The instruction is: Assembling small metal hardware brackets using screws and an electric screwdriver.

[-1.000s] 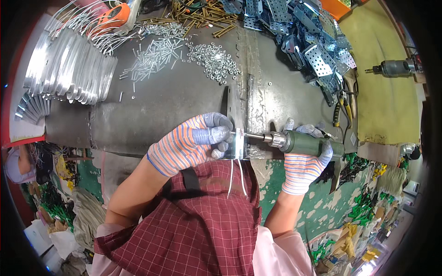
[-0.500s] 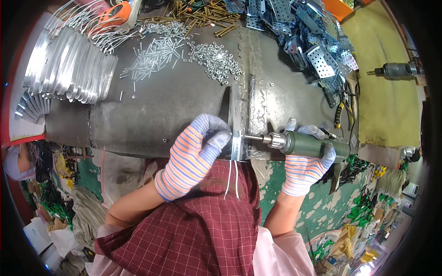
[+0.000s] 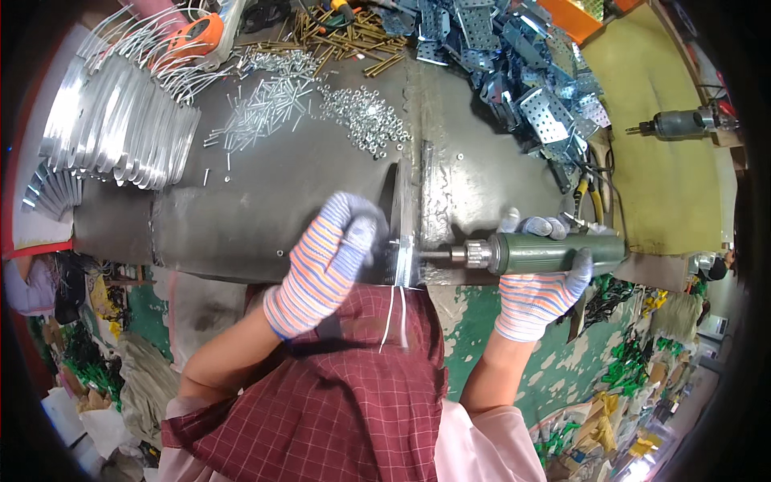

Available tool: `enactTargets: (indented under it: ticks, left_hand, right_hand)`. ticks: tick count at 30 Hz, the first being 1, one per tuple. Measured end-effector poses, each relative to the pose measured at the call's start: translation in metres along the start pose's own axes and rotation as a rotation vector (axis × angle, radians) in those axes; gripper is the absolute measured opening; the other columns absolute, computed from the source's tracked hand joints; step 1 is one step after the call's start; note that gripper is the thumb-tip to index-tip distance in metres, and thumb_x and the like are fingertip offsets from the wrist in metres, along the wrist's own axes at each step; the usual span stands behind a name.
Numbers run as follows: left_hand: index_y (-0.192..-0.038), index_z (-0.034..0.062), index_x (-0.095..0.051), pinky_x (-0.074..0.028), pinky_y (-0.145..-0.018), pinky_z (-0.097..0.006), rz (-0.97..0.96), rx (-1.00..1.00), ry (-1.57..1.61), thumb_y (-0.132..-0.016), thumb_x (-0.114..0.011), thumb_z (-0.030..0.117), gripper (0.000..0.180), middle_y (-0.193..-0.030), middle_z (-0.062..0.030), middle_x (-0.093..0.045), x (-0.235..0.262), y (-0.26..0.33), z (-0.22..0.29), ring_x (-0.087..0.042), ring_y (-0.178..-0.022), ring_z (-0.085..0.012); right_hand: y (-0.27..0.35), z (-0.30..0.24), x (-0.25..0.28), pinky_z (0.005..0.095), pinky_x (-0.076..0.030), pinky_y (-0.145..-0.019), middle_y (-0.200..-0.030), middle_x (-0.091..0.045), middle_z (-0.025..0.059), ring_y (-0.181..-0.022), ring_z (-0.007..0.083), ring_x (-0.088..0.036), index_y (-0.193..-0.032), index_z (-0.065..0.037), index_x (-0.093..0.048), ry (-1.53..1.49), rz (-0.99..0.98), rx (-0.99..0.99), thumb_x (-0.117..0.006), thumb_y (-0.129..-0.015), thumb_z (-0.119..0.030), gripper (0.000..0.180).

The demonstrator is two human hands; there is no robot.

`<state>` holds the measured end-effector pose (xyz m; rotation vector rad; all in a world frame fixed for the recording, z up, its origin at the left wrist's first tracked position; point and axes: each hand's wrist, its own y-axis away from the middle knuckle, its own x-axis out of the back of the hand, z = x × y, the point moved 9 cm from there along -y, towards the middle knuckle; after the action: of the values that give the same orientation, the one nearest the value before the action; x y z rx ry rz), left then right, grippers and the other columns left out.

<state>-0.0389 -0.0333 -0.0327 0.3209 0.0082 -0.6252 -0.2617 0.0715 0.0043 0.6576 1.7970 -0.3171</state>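
Observation:
A green cylindrical power screwdriver lies level in my right hand, with gloved fingers wrapped round its body. Its bit points left and meets a thin silvery metal part standing on edge at the table's front. Two white wires hang from that part over a maroon checked apron. On the part's other side is my left hand, in a striped glove, slightly apart from it. Thumb and fingers are curled together; their tips are blurred, and whatever they hold is hidden.
Silvery parts with white wires are stacked at the left. Screws, nuts and brass-coloured rods lie farther back. Perforated metal brackets are heaped back right, near pliers. Another power tool rests at far right.
My left hand has drawn away leftward from the metal part. The screwdriver's bit now shows shorter, with its chuck nearer the part. The view has shifted a little.

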Motion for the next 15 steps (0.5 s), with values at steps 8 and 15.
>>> enactTargets:
  ticks: [8,15]
  left_hand:
    - [-0.106,0.0110,-0.061,-0.039,-0.102,-0.053,-0.189,-0.944,-1.117,-0.070,-0.070,0.016,0.038,-0.120,-0.0136,-0.057,-0.022,-0.003,0.076,-0.051,-0.118,-0.0335]
    - [-0.087,0.0131,-0.062,-0.044,-0.092,-0.048,0.306,-1.026,-1.203,-0.065,-0.074,0.029,0.030,-0.103,-0.0069,-0.059,0.021,0.039,0.073,-0.055,-0.100,-0.0283]
  right_hand:
    - [-0.006,-0.023,-0.055,0.0395,-0.046,-0.093,-0.119,-0.057,0.0122,-0.105,0.0216,-0.058,-0.138,-0.001,-0.042,1.453,-0.056,0.224,-0.068,-0.088,-0.025,0.061]
    - [-0.043,0.016,-0.046,0.0463,-0.048,-0.082,-0.107,-0.059,0.0212,-0.094,0.0408,-0.058,-0.141,-0.015,-0.046,2.593,-0.353,0.507,-0.072,-0.077,-0.014,0.069]
